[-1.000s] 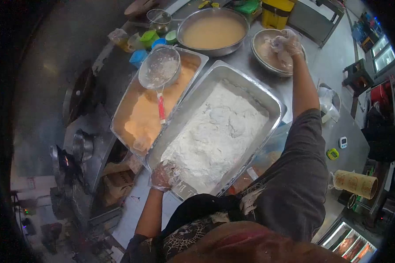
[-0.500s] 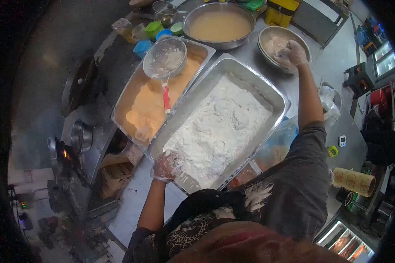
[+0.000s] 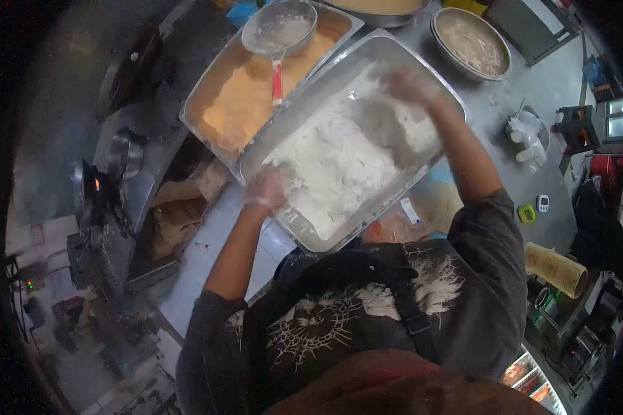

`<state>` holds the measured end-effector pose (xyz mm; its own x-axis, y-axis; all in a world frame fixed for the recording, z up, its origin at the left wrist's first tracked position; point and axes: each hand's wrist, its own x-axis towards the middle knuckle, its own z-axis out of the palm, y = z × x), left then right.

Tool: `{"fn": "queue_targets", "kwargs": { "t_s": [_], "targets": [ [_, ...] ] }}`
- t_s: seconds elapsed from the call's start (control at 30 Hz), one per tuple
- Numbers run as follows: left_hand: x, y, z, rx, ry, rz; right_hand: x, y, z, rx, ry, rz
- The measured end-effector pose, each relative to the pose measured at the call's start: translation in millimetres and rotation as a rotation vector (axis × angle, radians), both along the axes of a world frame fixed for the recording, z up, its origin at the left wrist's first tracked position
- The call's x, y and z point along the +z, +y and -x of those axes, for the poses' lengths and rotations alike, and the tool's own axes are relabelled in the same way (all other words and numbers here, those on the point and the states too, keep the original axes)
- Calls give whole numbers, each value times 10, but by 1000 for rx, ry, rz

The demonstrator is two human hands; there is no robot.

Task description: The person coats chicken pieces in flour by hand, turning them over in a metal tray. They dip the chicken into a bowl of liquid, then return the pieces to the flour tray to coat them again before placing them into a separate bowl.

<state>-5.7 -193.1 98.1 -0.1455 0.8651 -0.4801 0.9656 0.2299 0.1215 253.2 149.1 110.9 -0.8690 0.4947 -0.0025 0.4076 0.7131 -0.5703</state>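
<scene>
Both gloved hands, the right (image 3: 412,86) blurred, are over the metal tray (image 3: 457,104) of white flour (image 3: 332,159); a strainer (image 3: 279,31) rests alongside.

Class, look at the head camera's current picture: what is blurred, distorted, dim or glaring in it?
All in the head view: the right hand is heavily smeared and the left hand less so, probably from motion; the white timer looks crisper; wide-angle distortion bends the scene inside black corners; the picture's left side is dim and hazy; the lit case glares at lower right.
</scene>
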Motion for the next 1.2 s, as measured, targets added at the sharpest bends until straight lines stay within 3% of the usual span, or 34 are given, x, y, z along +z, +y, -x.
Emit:
{"fn": "queue_targets", "kwargs": {
  "t_s": [0.07,0.13,0.27,0.37,0.43,0.5,0.57,0.6,0.63,0.7,0.77,0.83,0.9,1.03,1.13,1.17,1.2],
  "targets": [
    [60,193,-125,26,59,12,-312,-360,395,83,-370,-67],
    [-33,465,-215,-59,49,128,-429,-719,619,-68,-597,-81],
    [-284,653,-456,-224,170,205,-350,-1027,904,-7,-868,-69],
    [-507,748,-364,-301,112,262,-850,-1139,914,105,-671,-9],
    [-425,764,-296,-303,-25,217,-824,-1201,709,163,-475,-63],
    [-566,801,-64,-406,-356,176,-631,-1345,571,95,-224,-100],
    [-151,537,37,-255,-779,-159,-163,-1540,613,-77,-257,24],
    [-485,571,105,-283,-628,-343,-575,-1290,535,118,-106,-219],
    [-191,479,72,-157,-565,-298,-413,-1347,490,108,-251,-239],
    [-322,441,77,-1,-596,-513,-279,-1510,483,-160,391,769],
    [-211,496,66,174,-571,-355,210,-1654,568,-138,-82,117],
    [-311,550,67,291,-661,-258,247,-1781,638,-115,161,-11],
    [-414,498,76,331,-989,-276,136,-1775,638,-89,315,-70],
    [-523,531,-85,397,-1702,-155,-1245,-989,223,-146,262,350],
    [-477,486,-141,460,-1904,-69,-658,-1604,513,-283,423,766],
    [-155,297,-144,532,-2045,-66,-454,-1749,576,-337,468,907],
    [-267,360,-144,617,-2036,-65,-290,-1814,618,-341,418,874]
  ]
}}
